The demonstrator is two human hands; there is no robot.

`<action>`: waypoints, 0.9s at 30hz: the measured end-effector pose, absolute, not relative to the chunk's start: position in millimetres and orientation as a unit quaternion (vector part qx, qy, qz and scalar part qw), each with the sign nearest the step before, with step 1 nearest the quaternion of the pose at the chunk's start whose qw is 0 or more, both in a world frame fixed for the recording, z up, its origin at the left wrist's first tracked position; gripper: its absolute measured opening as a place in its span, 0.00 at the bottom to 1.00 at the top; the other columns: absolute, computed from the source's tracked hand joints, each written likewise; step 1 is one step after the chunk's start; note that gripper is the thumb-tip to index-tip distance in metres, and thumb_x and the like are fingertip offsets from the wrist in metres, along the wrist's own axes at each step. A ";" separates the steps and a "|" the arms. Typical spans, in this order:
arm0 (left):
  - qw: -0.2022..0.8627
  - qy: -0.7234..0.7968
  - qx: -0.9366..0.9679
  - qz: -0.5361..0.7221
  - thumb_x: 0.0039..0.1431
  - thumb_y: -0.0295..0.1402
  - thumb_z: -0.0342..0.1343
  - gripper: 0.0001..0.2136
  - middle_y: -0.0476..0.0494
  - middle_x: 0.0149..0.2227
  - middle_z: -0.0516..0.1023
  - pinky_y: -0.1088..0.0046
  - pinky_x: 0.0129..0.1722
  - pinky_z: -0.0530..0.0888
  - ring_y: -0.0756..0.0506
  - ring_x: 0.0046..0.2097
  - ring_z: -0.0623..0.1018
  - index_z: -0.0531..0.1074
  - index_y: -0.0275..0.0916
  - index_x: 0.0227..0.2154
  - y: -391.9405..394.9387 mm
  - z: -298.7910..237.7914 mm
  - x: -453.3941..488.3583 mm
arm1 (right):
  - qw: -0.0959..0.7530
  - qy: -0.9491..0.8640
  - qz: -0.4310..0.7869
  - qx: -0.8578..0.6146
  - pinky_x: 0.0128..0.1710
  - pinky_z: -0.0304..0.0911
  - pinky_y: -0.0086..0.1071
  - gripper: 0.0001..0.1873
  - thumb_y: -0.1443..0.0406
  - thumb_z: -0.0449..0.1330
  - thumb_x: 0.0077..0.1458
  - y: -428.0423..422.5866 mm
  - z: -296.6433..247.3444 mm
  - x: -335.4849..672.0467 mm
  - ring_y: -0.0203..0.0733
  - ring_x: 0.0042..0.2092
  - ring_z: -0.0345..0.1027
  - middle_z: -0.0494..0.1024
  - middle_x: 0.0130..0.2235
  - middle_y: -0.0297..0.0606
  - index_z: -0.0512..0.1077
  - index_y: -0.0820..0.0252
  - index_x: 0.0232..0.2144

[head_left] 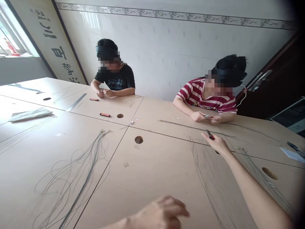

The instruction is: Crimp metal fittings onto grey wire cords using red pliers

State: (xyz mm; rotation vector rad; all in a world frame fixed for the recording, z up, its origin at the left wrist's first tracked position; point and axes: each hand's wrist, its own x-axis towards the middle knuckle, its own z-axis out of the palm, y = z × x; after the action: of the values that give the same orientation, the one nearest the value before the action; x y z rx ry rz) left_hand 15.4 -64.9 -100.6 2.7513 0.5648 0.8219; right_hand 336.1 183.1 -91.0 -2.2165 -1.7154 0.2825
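Observation:
My right hand (216,143) reaches far out over the table, its fingers closed round a small tool with a red and black handle (210,136). Its tip is next to a row of tiny metal pieces (196,139) lying on the tabletop. My left hand (164,212) hovers near the table's front edge, blurred, fingers curled together; I cannot make out anything in it. A bundle of thin dark wires (209,178) lies under my right arm. A larger fan of thin wires (81,171) spreads over the left part of the light wooden table (152,171).
Two people sit at the far side, each working something small with both hands: one in a black shirt (116,79), one in a red striped shirt (205,95). Round cable holes (138,139) dot the table. Two small red and black objects (105,114), a metal ruler (76,102) and papers (30,114) lie at left.

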 end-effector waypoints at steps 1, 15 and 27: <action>0.145 0.260 0.911 0.287 0.64 0.35 0.50 0.14 0.42 0.48 0.78 0.74 0.52 0.72 0.47 0.53 0.73 0.74 0.38 0.25 -61.3 -91.0 -11.5 | 0.167 -0.597 0.103 -0.778 0.32 0.60 0.40 0.24 0.40 0.49 0.50 169.6 -87.9 343.2 0.53 0.36 0.72 0.77 0.31 0.49 0.65 0.47 0.19; 0.013 0.685 0.722 0.096 0.66 0.49 0.36 0.25 0.41 0.64 0.59 0.50 0.63 0.53 0.39 0.67 0.54 0.70 0.41 0.53 -15.3 -123.8 -260.2 | 0.177 -0.724 0.167 -0.646 0.30 0.57 0.30 0.11 0.55 0.55 0.51 131.7 -52.0 161.5 0.40 0.30 0.67 0.75 0.27 0.36 0.67 0.55 0.26; 0.039 0.670 0.739 0.058 0.67 0.48 0.34 0.28 0.46 0.68 0.46 0.46 0.63 0.41 0.40 0.68 0.47 0.41 0.47 0.66 9.9 -157.9 -273.7 | 0.098 -0.807 0.204 -0.545 0.51 0.53 0.42 0.24 0.49 0.58 0.53 118.7 -113.1 -129.8 0.52 0.54 0.63 0.75 0.49 0.51 0.72 0.63 0.42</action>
State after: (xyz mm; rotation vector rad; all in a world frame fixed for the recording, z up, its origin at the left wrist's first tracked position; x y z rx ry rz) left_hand -273.7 9.9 -157.9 2.2648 2.0541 0.1781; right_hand -129.8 118.7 -113.1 -1.6135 -2.3880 0.6038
